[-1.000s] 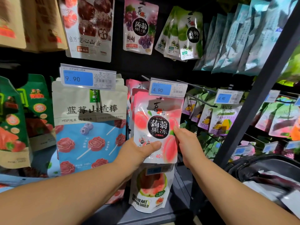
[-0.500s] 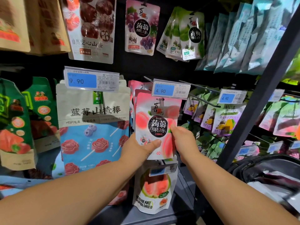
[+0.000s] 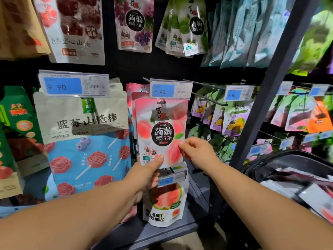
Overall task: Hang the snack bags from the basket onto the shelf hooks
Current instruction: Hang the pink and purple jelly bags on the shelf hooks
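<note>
1. Pinching the bottom-left corner of the peach konjac jelly bag [image 3: 159,127], the left hand [image 3: 147,173] had its thumb on the front and the rest of its fingers tucked behind.
2. The right hand [image 3: 199,153] was curled in, fingertips nipping the same bag's lower right edge.
3. That bag sat upright right under the 4.90 price tag [image 3: 170,90], in front of more pink bags [image 3: 132,91]. Couldn't tell if its hole was actually on the hook.
4. Just below hung a dried guava bag [image 3: 164,206], its 13.80 tag [image 3: 171,179] right beside the left hand.
5. Off to the left was a big blueberry hawthorn stick bag [image 3: 81,141] under a 9.90 tag [image 3: 73,83].
6. To the right hung passion fruit bags [image 3: 234,121], then a dark shelf post [image 3: 266,98].
7. The dark basket [image 3: 266,165] sat lower right, with blurry packets inside.
</note>
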The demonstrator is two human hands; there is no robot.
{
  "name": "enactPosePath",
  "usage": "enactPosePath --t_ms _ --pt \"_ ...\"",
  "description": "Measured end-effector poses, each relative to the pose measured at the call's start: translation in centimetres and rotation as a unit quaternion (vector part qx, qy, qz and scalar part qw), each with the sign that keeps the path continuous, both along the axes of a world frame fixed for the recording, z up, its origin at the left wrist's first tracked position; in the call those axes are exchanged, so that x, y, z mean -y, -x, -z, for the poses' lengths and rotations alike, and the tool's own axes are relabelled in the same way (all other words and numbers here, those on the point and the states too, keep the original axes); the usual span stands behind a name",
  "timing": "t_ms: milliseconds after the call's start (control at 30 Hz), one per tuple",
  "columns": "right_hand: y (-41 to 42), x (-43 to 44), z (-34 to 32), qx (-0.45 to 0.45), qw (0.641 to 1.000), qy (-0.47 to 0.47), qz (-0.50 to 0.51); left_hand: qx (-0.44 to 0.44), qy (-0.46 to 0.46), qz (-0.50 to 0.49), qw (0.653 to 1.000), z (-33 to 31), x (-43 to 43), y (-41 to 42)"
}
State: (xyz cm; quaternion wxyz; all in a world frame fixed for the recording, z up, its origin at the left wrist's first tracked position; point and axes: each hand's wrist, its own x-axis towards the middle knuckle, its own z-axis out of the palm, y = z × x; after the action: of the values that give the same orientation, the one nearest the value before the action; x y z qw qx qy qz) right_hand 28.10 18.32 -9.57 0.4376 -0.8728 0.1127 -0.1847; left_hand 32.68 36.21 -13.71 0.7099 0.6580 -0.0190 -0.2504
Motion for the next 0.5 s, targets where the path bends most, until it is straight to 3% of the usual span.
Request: enactPosePath --t_ms 233,500 --pt "3.6 2.4 -0.4 -0.087 0.993 0.077 -0.012 -0.048 -0.029 0.065 0.996 0.5 2.1 2.2" --pt "7.3 8.3 -0.8 -0.096 0.989 0.091 0.062 0.136 -0.085 0.167 0.973 0.5 9.1 5.3"
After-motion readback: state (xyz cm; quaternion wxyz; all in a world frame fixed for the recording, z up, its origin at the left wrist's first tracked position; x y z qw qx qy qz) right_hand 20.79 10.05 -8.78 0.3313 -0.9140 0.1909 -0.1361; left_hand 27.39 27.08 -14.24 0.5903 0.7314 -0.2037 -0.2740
